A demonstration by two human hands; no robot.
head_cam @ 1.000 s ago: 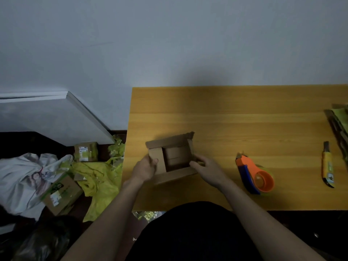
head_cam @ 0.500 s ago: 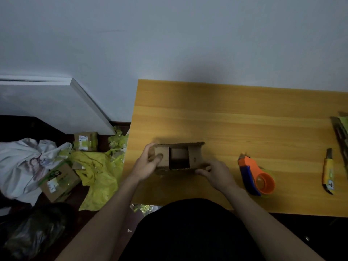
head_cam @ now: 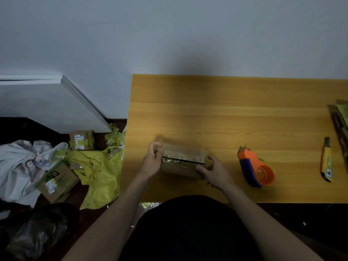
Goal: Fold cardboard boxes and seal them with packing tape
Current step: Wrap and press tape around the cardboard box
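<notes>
Cardboard box (head_cam: 183, 162) sits on the wooden table (head_cam: 235, 113) near its front left part, held between both hands. Its upper face shows two flaps meeting along a dark seam, with crinkled clear tape shining across them. The left hand (head_cam: 151, 162) is at the box's left end, fingers curled with the thumb and fingertips bunched together at the upper left corner; it seems to pinch the edge there, though blur hides exactly what it has hold of. The right hand (head_cam: 214, 171) grips the box's right front corner, thumb on top by the seam and fingers wrapped round the near side.

To the right of the box, apart from it, the tape dispenser (head_cam: 257, 169) lies on the table, orange with a blue handle. Further right a yellow utility knife (head_cam: 326, 161) lies lengthwise near the table's right side, and a stack of flat cardboard (head_cam: 340, 127) shows at the frame's edge.

On the dark floor left of the table lie yellow plastic bags (head_cam: 98, 172), two small labelled boxes (head_cam: 82, 139), a white cloth bundle (head_cam: 20, 166) and a dark bag (head_cam: 35, 236). A white board (head_cam: 47, 102) leans against the pale wall (head_cam: 169, 34)
</notes>
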